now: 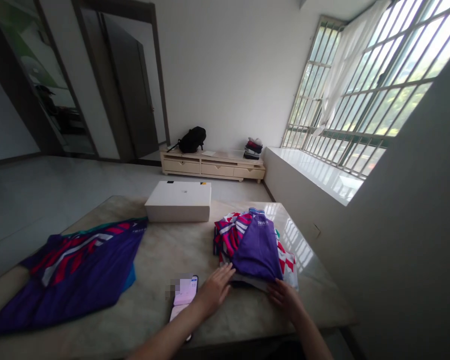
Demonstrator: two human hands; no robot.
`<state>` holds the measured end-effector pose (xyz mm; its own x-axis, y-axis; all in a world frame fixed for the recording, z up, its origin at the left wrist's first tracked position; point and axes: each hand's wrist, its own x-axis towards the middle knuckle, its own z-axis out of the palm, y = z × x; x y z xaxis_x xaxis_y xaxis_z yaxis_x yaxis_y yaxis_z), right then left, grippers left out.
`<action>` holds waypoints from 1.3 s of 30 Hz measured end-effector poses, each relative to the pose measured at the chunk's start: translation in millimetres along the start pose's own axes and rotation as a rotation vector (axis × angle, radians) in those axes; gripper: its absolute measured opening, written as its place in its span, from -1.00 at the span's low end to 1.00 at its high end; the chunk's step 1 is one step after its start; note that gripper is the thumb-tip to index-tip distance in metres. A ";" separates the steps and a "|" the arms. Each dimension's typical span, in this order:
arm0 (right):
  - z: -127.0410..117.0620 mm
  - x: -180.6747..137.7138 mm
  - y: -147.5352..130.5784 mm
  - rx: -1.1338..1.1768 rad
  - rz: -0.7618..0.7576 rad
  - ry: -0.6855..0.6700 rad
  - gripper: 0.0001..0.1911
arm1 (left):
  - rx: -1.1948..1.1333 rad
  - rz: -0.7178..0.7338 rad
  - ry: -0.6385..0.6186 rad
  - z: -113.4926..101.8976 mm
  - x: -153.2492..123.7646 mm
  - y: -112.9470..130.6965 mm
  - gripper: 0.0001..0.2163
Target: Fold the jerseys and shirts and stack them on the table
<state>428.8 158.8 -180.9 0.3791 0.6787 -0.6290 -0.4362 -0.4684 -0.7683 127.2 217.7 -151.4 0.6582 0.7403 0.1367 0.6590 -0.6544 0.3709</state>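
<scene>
A folded purple jersey (257, 250) with pink, red and white stripes on one side lies on top of a stack of folded clothes on the stone-topped table. My left hand (218, 286) rests at the near left corner of this stack, fingers stretched out and touching the cloth. At the near right corner, my right hand (286, 298) touches the hem with its fingers apart. Part of a red-and-white checked garment (288, 265) shows under the jersey. Close beside my left forearm lies a phone (185, 292) with its screen lit, partly covered by the arm.
Another purple jersey (86, 275) lies spread on the left of the table (161, 255). A white box (178, 205) stands at the far edge. Beyond, a low cabinet (217, 170) bears a black backpack (192, 140) and a clothes pile (253, 149). The wall and barred window are on the right.
</scene>
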 end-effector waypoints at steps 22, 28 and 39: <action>-9.0 -33.0 14.8 -0.389 -0.212 -0.103 -0.67 | 0.289 -1.030 0.256 -133.4 -239.6 -236.4 -0.74; -12.2 -48.3 7.6 -0.391 -0.257 -0.071 -0.71 | 0.221 -0.975 0.459 -152.5 -236.5 -212.4 -0.87; 86.7 -178.9 116.4 -0.236 -0.237 -0.446 -0.34 | -0.310 -0.380 0.459 -127.7 -260.0 22.3 -0.80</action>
<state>239.4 31.9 -147.5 0.0404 0.9304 -0.3644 -0.1669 -0.3533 -0.9205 -75.8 30.3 -61.4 0.1347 0.9457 0.2957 0.6342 -0.3116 0.7076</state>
